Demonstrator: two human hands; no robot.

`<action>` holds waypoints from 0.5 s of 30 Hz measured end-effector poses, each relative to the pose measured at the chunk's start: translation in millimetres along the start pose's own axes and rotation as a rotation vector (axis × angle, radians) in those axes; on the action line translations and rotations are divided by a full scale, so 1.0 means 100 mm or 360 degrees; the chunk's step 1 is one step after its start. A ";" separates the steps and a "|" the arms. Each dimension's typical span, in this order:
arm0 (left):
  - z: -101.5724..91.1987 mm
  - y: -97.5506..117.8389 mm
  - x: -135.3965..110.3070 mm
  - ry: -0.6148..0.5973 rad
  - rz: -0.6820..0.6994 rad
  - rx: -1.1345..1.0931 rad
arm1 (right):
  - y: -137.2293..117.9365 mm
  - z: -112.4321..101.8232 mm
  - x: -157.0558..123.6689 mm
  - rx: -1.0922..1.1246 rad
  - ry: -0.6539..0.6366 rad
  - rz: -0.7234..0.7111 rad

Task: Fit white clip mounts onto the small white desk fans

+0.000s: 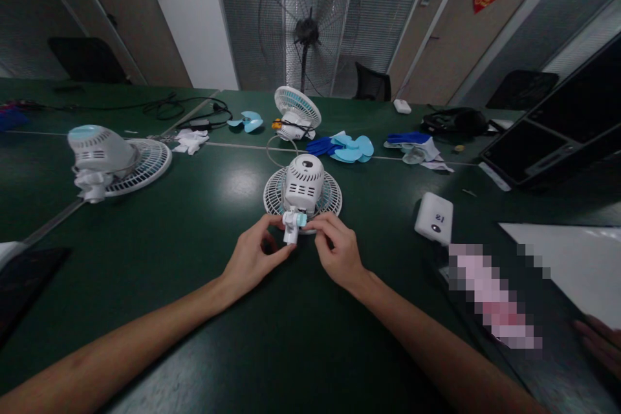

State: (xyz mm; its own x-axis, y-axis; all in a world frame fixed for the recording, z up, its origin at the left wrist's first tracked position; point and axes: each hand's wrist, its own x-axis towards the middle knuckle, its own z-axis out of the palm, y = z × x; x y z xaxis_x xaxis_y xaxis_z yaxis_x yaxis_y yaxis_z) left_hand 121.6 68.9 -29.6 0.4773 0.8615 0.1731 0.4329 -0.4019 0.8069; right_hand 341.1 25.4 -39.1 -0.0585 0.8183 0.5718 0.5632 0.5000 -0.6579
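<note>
A small white desk fan (pixel 304 182) lies face down on its round grille in front of me, its motor housing upward. At its near end a white clamp joint (pixel 290 233) with a light blue knob (pixel 301 220) sticks out towards me. My left hand (pixel 253 252) is closed around this joint from the left, the thumb at its lower end. From the right, my right hand (pixel 339 249) has its curled fingers up against the joint, beside the blue knob. Whatever its fingertips may pinch is too small to make out.
Another fan (pixel 104 158) lies at the left, and a third fan (pixel 297 113) stands behind. Light blue fan blades (pixel 353 149), blue gloves (pixel 410 138) and a white box (pixel 434 217) lie on the green table (pixel 204 362). A person's hand (pixel 599 339) shows at the right edge.
</note>
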 end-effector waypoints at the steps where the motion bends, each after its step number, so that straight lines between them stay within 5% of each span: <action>1: 0.00 0.00 0.00 -0.0004 0.0003 -0.0008 | 0.00 0.00 -0.01 0.0025 -0.0010 -0.0038; 8: 0.01 -0.01 -0.01 -0.0003 -0.0026 -0.0025 | 0.02 0.01 0.02 -0.0028 0.0054 0.0085; 15: 0.00 0.01 0.00 -0.0026 -0.0012 -0.0039 | -0.01 -0.01 -0.02 0.0085 -0.0058 -0.0074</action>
State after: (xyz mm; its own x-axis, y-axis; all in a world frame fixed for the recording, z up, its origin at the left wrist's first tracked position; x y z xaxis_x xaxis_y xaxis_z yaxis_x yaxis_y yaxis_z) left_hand 121.4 68.2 -28.6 0.4868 0.8591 0.1578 0.4178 -0.3876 0.8217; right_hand 341.5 23.0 -39.3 -0.1142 0.8032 0.5847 0.5146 0.5512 -0.6568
